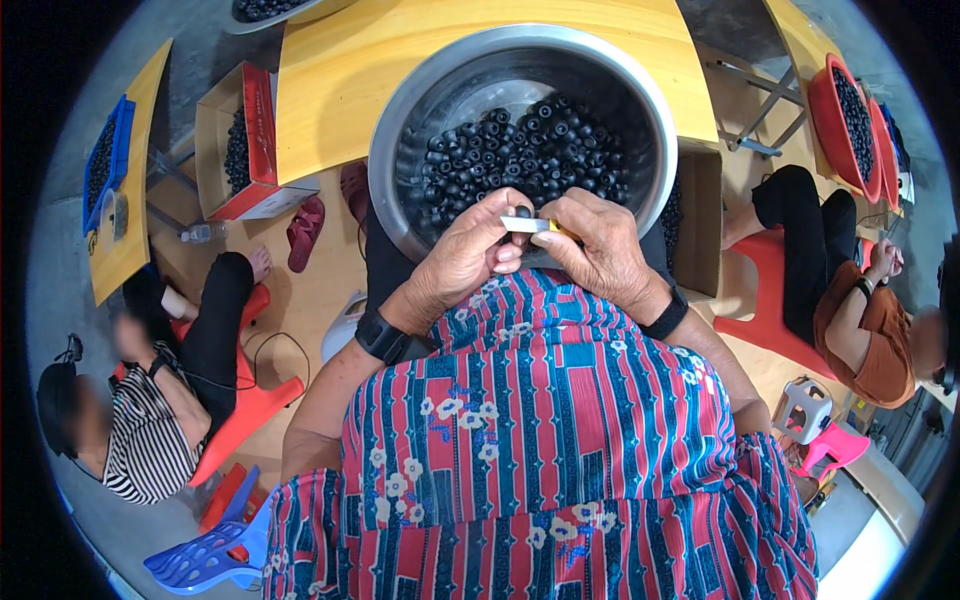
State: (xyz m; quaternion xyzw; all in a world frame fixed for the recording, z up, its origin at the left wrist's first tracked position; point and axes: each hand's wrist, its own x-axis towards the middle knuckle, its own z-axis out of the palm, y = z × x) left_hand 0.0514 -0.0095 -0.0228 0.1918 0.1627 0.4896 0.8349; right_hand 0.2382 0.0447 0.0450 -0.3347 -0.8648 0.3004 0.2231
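A slip of the right hand [600,248], clenched on a yellow-handled steel blade [526,225], could cut the left hand [462,248] pinching an apparently round black piece [522,212].

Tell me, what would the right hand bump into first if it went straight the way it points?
Probably the small black piece pinched in the left hand, then that hand itself. The right hand points leftward, its yellow-handled knife leading. Depth is unclear in this single view.

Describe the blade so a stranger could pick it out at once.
Find the big steel bowl of black pieces. Over its near rim, the right hand grips the blade: flat, silver and yellow-ended, unlike the rounded black pieces.
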